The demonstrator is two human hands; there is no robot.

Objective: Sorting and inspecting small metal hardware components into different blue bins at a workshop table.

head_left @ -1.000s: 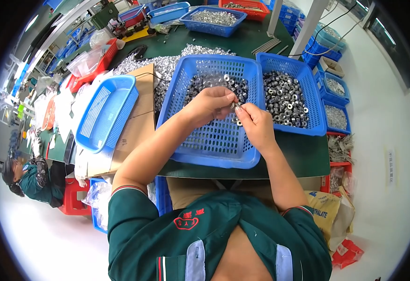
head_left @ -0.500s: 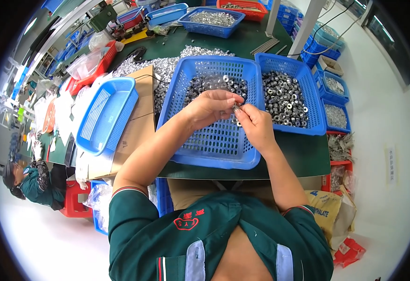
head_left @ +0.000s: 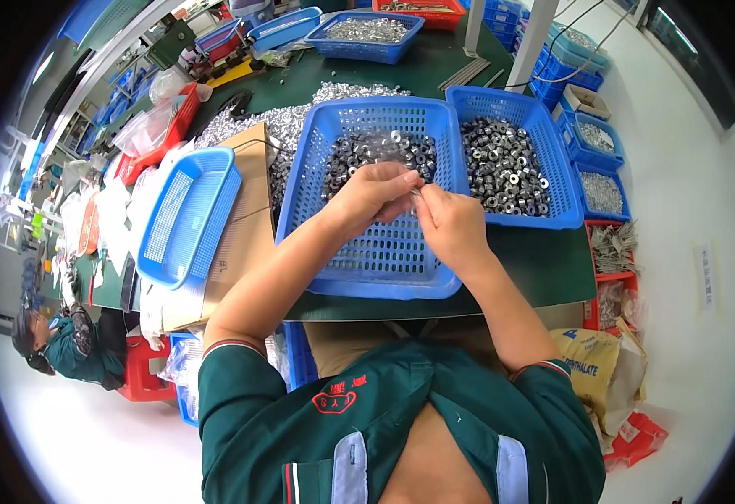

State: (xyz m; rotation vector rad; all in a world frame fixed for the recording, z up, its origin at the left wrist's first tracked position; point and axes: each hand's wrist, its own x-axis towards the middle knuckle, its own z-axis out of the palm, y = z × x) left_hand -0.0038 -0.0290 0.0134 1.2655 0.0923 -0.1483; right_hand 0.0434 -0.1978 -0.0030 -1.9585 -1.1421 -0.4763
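Both my hands are above the near part of a blue perforated basket (head_left: 422,289), their fingertips meeting. My left hand (head_left: 374,200) is closed in a pinch, thumb and forefinger pressed together. Against it, my right hand (head_left: 453,223) is also closed, thumb against curled fingers. Between the fingertips a small metal piece (head_left: 417,192) shows; its exact kind is mostly hidden. Inside the basket, short grey metal rings (head_left: 342,160) heap toward the far side, with the slotted bottom bare nearer me. Right beside it, a second blue basket (head_left: 571,220) holds many similar rings (head_left: 506,168).
Shiny small metal parts (head_left: 300,118) lie heaped on the green table (head_left: 535,273) behind the basket. At left, an empty light-blue basket (head_left: 153,260) rests on cardboard (head_left: 246,227). A table post (head_left: 535,50) rises at right. Another person (head_left: 73,344) sits far left.
My hands stay together over the basket, and the fingers have shifted slightly around the small piece. My right hand has turned a little. The whole view has shifted slightly.
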